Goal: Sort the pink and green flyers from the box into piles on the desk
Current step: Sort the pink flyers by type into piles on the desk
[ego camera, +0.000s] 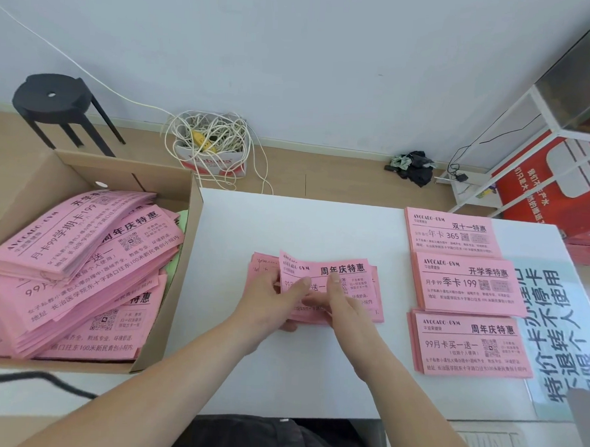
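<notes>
On the surface (314, 376), the left hand (273, 300) is pinching the top sheet of a loose handful of pink flyers (345, 273), its grip lifting that edge, likely to check the heading. The right hand (346, 305) is clasping the rest steady. Three sorted piles (466, 285) are lying right, and the box (179, 296) (green sheets (183, 220) peeking out) is sitting left.

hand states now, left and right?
Left hand: holding the small stack of pink paper flyers.
Right hand: holding the same stack.
</notes>
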Demonstrator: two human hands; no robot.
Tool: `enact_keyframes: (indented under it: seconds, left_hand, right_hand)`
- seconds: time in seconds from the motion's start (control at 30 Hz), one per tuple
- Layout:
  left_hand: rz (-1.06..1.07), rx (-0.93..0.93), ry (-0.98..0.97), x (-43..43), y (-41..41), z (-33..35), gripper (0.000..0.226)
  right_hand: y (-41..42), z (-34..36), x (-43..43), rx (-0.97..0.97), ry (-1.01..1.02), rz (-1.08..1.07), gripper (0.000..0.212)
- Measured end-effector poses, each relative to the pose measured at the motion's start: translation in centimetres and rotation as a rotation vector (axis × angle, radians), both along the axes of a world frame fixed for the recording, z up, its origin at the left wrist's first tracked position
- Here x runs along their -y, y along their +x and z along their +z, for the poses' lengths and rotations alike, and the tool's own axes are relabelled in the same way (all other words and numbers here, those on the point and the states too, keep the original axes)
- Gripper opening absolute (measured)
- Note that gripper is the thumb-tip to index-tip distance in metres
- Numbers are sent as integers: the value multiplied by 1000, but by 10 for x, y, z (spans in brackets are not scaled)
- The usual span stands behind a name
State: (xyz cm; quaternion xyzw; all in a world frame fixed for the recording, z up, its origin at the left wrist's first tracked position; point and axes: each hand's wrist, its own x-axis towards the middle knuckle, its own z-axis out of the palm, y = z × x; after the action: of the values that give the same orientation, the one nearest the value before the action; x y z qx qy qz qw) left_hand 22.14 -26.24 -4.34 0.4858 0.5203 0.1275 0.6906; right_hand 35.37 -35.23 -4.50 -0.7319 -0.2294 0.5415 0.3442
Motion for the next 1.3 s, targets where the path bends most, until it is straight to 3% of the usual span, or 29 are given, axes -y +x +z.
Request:
enact_keyframes:
  seconds: [0.1, 0.17, 0.2, 0.3, 0.37, 0.5, 0.57, 0.67, 0.83, 1.0, 1.17, 1.3]
  left_hand:
    - [-94, -61, 80, -7, 1, 3, 22]
    - [-118, -63, 128, -10, -7, 3, 34]
    - [-117, -47, 147, -11, -14, 4, 34]
    - [-164, 17, 209, -12, -39, 10, 33]
    - [-209, 42, 253, -13, -57, 12, 32]
    - [-209, 34, 305, -12, -78, 11, 31]
    - [-207, 56, 308, -8, -79, 13, 30]
    - [-217, 88, 300, -1, -75, 14, 24]
    - [-240, 12, 310, 24, -87, 1, 12]
    - [-162, -135, 303, 44, -86, -16, 22]
    - [-176, -365, 546, 53, -88, -28, 26]
    - [-69, -231, 390, 62, -78, -33, 28]
  right_hand:
    - [0, 6, 2, 10, 4, 24, 53]
    - [4, 11, 5, 144, 61, -38, 22]
    - [7, 13, 7, 255, 95, -102, 22]
    - [20, 20, 15, 453, 120, -288, 76]
    - [21, 24, 19, 313, 71, -342, 90]
    - [13, 22, 30, -8, 140, -438, 40]
    - [8, 19, 38, 0, 152, -497, 32]
    - [9, 18, 46, 74, 191, -534, 40]
    - [11, 16, 64, 166, 263, -444, 42]
    - [7, -7, 79, 188, 216, -414, 37]
    - [4, -28, 85, 190, 180, -420, 39]
    - [-14, -25, 80, 219, 192, -421, 43]
